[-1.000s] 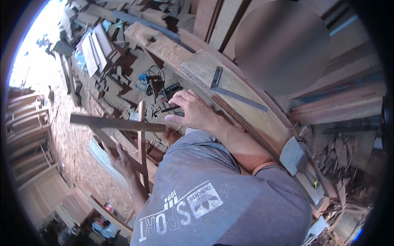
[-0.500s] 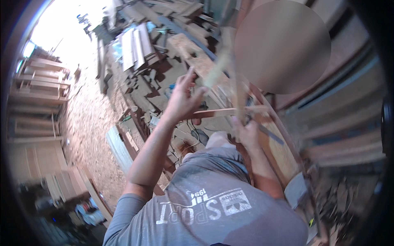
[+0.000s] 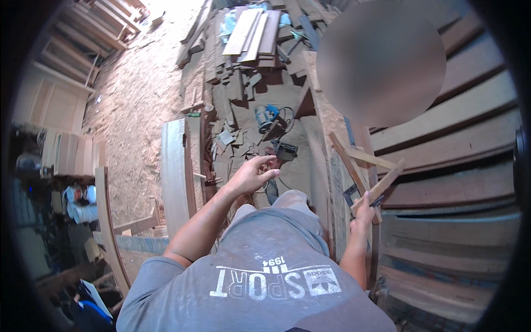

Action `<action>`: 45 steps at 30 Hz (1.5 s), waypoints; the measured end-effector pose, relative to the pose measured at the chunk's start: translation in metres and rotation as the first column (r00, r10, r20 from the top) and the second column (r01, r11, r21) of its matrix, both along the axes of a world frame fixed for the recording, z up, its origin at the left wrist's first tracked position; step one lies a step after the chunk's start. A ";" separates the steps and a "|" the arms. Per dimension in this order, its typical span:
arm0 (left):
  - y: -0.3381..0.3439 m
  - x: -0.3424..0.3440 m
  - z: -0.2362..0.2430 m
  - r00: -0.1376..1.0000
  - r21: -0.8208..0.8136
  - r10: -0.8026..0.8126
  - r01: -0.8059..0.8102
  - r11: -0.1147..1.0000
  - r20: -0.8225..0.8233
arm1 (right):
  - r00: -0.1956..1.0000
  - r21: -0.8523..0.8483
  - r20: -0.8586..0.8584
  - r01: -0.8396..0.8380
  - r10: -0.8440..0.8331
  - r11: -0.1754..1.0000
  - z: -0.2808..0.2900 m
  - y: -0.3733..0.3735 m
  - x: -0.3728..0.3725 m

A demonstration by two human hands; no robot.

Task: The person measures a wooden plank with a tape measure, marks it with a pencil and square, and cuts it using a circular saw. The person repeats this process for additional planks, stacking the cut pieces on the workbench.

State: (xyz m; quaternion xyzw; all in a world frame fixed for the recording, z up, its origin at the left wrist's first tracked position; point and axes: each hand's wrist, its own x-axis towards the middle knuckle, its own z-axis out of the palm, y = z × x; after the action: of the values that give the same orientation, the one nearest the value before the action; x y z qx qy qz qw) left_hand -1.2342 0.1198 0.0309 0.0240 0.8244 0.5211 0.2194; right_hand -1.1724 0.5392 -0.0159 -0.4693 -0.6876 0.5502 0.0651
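Observation:
My left hand [image 3: 251, 176] hangs with loosely bent, parted fingers in front of my body, holding nothing visible; from this view it appears just short of a black tool [image 3: 286, 149] lying beyond it. At the right, my right hand [image 3: 362, 216] grips crossed wooden strips [image 3: 390, 174], held over a long plank bench [image 3: 322, 124]. A dark metal square [image 3: 348, 196] shows partly behind the strips. A thin dark item near my right fingers is too small to identify.
A blue power tool [image 3: 266, 116] with a cord lies among offcuts ahead. Stacked boards [image 3: 249, 33] lie farther forward. A long pale beam [image 3: 174, 166] stands left of me beside sawdust-covered ground [image 3: 127, 99]. Leaning planks [image 3: 442, 144] line the right side; wooden frames [image 3: 83, 27] are upper left.
The view has swung round. The crossed strips have passed from my left side to my right hand at the right; my left hand has let go and moved toward the middle.

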 end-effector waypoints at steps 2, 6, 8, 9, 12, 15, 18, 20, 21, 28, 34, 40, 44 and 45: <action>-0.010 0.008 -0.005 0.999 -0.043 0.036 -0.035 0.998 0.034 | 0.990 0.000 0.110 -0.089 0.089 0.996 -0.002 0.009 0.003; -0.022 0.012 -0.011 0.995 0.008 0.076 -0.077 0.997 0.063 | 0.811 0.207 0.462 -0.491 0.357 0.846 -0.019 0.057 0.017; -0.030 0.017 -0.010 0.990 -0.019 0.120 -0.118 0.993 0.070 | 0.669 0.315 0.652 -0.666 0.355 0.676 0.016 0.059 0.002; -0.034 0.019 -0.008 0.985 -0.026 0.153 -0.151 0.988 0.075 | 0.611 0.345 0.712 -0.733 0.345 0.586 0.049 0.053 -0.013; -0.044 0.027 -0.015 0.971 -0.021 0.230 -0.230 0.973 0.058 | 0.657 0.355 0.530 -0.746 0.536 0.563 0.119 0.025 -0.078; -0.057 0.037 -0.005 0.937 0.005 0.349 -0.349 0.937 0.000 | 0.591 0.353 0.184 -0.785 0.785 0.509 0.135 -0.040 -0.154; -0.073 0.054 0.022 0.847 0.074 0.523 -0.518 0.852 -0.098 | 0.329 0.237 -0.123 -0.906 0.936 0.350 0.117 -0.117 -0.226; -0.079 0.076 0.061 0.661 0.038 0.700 -0.719 0.694 -0.270 | 0.281 -0.028 -0.260 -0.958 0.924 0.284 0.122 -0.180 -0.241; -0.083 0.092 0.081 0.571 0.029 0.776 -0.801 0.599 -0.267 | 0.232 -0.143 -0.364 -0.971 0.902 0.192 0.124 -0.215 -0.246; -0.057 0.287 0.187 -0.168 0.188 0.798 -0.980 -0.070 -0.579 | -0.221 -0.171 -0.479 -0.926 0.849 -0.338 0.109 -0.392 -0.230; 0.011 0.477 0.211 -0.683 0.191 0.532 -0.686 -0.702 -0.500 | -0.307 -0.040 -0.543 -0.920 0.782 -0.389 0.148 -0.451 -0.105; 0.096 0.693 0.143 -0.859 0.235 0.079 -0.226 -0.945 -0.506 | -0.468 0.030 -0.815 -0.623 0.342 -0.782 0.156 -0.498 0.022; 0.204 0.845 0.046 -0.688 0.009 -0.111 0.151 -0.988 -0.717 | -0.487 0.094 -0.822 -0.628 0.296 -0.773 0.162 -0.526 0.119; 0.238 0.868 0.031 -0.673 -0.139 -0.127 0.327 -0.935 -0.729 | -0.533 0.141 -0.787 -0.645 0.310 -0.751 0.158 -0.541 0.129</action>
State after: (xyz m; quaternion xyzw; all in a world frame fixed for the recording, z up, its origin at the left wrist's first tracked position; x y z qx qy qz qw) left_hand -0.3658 0.3577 0.0617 0.9014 -0.0903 0.1805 0.3830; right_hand -1.0437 -0.0019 0.1426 0.5436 -0.3616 0.5802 -0.4870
